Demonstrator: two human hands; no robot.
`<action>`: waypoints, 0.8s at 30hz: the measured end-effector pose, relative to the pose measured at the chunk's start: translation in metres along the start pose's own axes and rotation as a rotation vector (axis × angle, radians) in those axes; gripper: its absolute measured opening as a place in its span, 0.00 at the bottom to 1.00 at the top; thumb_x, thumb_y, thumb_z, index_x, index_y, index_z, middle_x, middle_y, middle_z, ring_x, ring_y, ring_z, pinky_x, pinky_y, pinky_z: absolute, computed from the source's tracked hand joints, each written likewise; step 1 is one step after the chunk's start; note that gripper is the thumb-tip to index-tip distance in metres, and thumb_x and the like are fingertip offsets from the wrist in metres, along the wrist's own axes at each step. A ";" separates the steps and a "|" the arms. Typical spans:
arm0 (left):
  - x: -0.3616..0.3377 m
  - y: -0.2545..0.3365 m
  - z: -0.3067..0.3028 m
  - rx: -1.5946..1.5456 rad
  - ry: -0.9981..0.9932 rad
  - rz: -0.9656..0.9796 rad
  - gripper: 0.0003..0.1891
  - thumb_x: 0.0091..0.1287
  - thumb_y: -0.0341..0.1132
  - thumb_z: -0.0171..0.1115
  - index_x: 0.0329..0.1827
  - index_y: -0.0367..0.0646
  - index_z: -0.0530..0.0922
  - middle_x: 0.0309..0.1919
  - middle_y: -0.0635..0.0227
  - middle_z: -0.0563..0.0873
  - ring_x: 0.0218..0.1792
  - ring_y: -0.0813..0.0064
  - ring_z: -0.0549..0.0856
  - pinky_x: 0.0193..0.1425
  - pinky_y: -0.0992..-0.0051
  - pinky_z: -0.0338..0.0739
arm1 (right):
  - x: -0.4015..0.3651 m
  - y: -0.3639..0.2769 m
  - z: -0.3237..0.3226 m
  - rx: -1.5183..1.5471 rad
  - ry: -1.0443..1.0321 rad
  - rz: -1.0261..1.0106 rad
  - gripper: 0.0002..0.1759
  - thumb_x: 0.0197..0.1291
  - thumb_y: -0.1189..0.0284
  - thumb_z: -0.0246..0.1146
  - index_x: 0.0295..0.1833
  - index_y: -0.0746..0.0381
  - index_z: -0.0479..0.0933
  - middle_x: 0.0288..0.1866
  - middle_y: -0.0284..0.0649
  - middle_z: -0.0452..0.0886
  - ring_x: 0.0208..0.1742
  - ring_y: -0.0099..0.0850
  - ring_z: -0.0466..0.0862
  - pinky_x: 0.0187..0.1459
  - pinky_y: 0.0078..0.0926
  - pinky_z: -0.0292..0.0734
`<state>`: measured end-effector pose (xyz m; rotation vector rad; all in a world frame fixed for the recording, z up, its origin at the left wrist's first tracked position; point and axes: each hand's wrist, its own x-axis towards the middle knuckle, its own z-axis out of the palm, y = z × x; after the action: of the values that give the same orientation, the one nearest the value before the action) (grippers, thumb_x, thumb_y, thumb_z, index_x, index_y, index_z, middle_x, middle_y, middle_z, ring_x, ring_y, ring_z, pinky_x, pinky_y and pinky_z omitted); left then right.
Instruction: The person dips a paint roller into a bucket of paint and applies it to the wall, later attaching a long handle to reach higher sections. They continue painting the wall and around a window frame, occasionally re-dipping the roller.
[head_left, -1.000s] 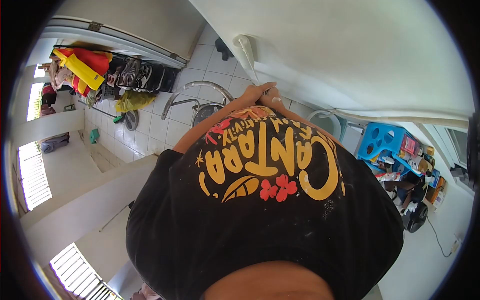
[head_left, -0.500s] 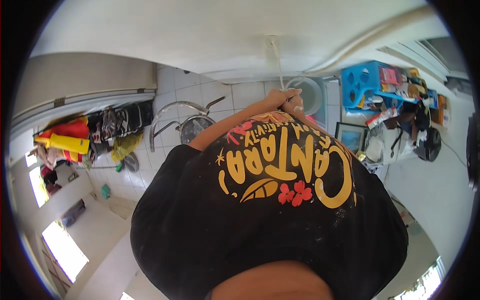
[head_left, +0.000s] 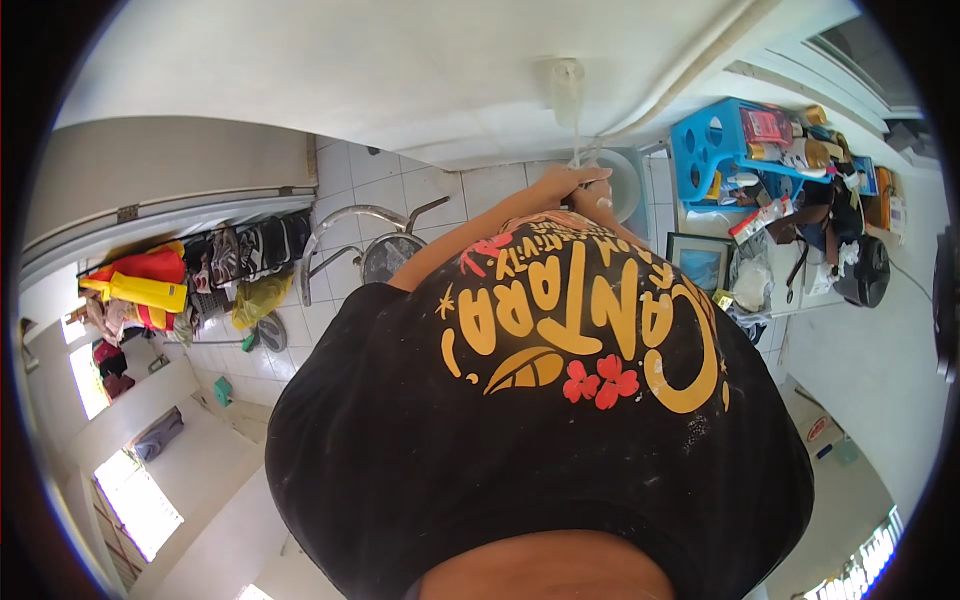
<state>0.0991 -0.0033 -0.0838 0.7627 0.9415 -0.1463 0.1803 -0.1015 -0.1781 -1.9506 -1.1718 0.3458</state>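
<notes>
Both hands are together in front of my belly at the pole of a white paint roller. My left hand [head_left: 560,182] is closed round the thin pole. Close beside it, my right hand [head_left: 597,192] is also closed at the pole's lower end; white smears show on its fingers. The paint roller [head_left: 567,92] reaches up from the hands, its blurred pale head against the white wall [head_left: 400,70]. Just right of the hands a pale bucket [head_left: 625,188] stands on the floor, partly hidden by my right hand and shirt.
A metal-framed stool [head_left: 345,212] stands left on the tiled floor [head_left: 490,185]. At right are a blue plastic rack [head_left: 695,165] crowded with bottles and a framed picture [head_left: 700,262]. Clothes and a yellow item [head_left: 148,291] hang far left. A pipe [head_left: 690,70] runs along the wall.
The roller head has shifted slightly right in view and looks larger and blurred. Both hands keep their hold on the pole. The whole view has tilted a little.
</notes>
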 end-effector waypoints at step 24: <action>-0.072 0.008 -0.197 0.038 0.030 0.039 0.25 0.50 0.40 0.82 0.45 0.31 0.82 0.37 0.60 0.86 0.38 0.70 0.84 0.44 0.72 0.78 | 0.025 -0.171 0.177 0.347 -0.247 0.250 0.18 0.51 0.64 0.66 0.34 0.71 0.77 0.29 0.49 0.84 0.29 0.39 0.86 0.30 0.36 0.78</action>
<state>-0.0739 0.1154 -0.0932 0.8200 0.9541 -0.1198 -0.0154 0.0487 -0.1555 -1.7791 -0.9411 0.8832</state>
